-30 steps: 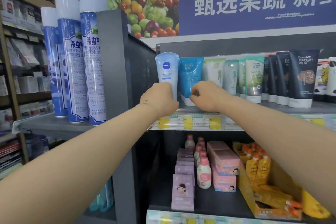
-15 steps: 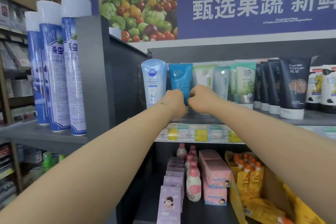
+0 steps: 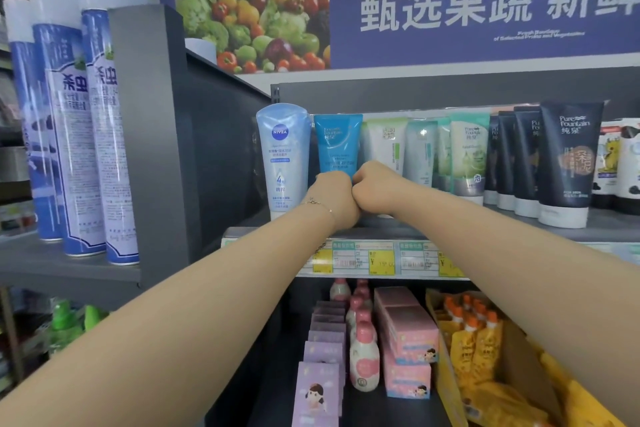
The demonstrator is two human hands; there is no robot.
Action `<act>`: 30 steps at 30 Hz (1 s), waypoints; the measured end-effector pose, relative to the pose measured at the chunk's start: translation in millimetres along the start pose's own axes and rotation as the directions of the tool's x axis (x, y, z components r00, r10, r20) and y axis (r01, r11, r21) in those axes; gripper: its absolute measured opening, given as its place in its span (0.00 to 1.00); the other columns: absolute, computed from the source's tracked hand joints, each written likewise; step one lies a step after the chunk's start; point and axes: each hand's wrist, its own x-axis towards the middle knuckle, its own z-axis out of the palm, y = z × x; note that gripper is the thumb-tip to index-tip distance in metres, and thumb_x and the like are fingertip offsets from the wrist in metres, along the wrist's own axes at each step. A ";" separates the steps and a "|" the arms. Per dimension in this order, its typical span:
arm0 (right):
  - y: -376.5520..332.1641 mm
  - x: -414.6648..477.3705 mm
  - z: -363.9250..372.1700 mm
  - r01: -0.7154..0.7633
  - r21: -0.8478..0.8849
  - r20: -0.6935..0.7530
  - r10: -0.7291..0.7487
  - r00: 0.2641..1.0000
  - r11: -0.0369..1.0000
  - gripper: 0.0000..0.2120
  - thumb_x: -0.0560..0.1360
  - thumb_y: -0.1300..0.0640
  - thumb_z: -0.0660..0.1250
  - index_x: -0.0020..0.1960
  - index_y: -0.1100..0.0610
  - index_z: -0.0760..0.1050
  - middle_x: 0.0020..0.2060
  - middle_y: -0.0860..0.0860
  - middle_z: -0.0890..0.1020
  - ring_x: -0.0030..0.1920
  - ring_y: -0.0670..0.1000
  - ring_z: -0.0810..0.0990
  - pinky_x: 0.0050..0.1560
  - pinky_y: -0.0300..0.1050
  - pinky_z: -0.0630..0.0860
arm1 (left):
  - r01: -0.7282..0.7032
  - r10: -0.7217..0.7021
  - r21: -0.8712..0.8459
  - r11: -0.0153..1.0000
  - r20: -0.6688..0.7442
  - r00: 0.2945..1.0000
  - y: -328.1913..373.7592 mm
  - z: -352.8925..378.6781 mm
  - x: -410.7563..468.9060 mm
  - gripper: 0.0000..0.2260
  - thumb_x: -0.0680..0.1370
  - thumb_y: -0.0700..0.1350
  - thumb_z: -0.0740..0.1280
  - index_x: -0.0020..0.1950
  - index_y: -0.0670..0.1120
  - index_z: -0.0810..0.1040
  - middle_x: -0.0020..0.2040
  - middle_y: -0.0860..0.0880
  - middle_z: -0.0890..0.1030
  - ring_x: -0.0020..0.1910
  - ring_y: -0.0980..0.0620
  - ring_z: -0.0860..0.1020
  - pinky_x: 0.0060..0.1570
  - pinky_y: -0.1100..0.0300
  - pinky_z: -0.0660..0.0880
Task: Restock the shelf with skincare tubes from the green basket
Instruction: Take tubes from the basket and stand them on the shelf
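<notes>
Blue tube (image 3: pixel 337 146) upright | left hand (image 3: pixel 334 196) grips base | right hand (image 3: pixel 372 187) grips base

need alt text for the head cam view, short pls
A person's left hand and right hand, fists touching, grip the base of a blue tube standing on the upper shelf beside a pale Nivea tube. Green tubes and black tubes line the shelf to its right; tall blue spray cans stand at far left.

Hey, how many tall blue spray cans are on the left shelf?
3, side by side on the left shelf: the leftmost can, the middle can, and the rightmost can beside the grey divider. Others may be hidden behind them.
</notes>
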 end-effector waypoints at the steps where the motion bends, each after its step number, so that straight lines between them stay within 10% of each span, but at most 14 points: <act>1: 1.6 -1.2 -0.1 0.009 -0.004 0.002 -0.009 1.000 1.000 0.05 0.75 0.66 0.58 0.43 0.61 0.72 0.34 0.53 0.73 0.33 0.48 0.70 0.30 0.39 0.65 | 0.004 -0.004 0.005 1.000 0.001 1.000 0.5 -0.2 -0.6 0.15 0.79 0.46 0.62 0.62 0.40 0.72 0.59 0.40 0.76 0.55 0.45 0.76 0.43 0.61 0.68; 8: 17.4 -24.0 -21.1 0.176 -0.281 -0.041 -0.195 0.980 0.944 0.07 0.76 0.55 0.64 0.42 0.56 0.76 0.38 0.51 0.79 0.39 0.51 0.76 0.35 0.42 0.71 | -0.016 0.016 0.035 0.999 -0.011 1.000 6.9 -19.6 -16.4 0.09 0.77 0.49 0.64 0.52 0.44 0.72 0.46 0.46 0.73 0.45 0.47 0.75 0.42 0.58 0.73; 14: 36.2 -44.0 -50.2 0.194 -0.742 -0.011 -0.300 0.954 0.641 0.15 0.79 0.47 0.56 0.42 0.55 0.74 0.36 0.50 0.77 0.36 0.51 0.76 0.30 0.41 0.68 | -0.139 0.121 0.137 0.981 0.131 0.984 31.3 -28.0 -18.7 0.07 0.76 0.47 0.63 0.48 0.44 0.71 0.38 0.48 0.71 0.41 0.47 0.74 0.42 0.56 0.74; 30: 54.9 -16.4 -37.0 0.010 -0.210 0.089 0.009 0.996 0.978 0.03 0.76 0.64 0.59 0.45 0.60 0.71 0.39 0.54 0.74 0.38 0.52 0.72 0.39 0.44 0.69 | -0.105 0.112 -0.061 0.993 0.123 0.986 57.9 -10.5 -6.1 0.11 0.78 0.39 0.62 0.60 0.38 0.73 0.50 0.43 0.73 0.47 0.49 0.73 0.45 0.62 0.70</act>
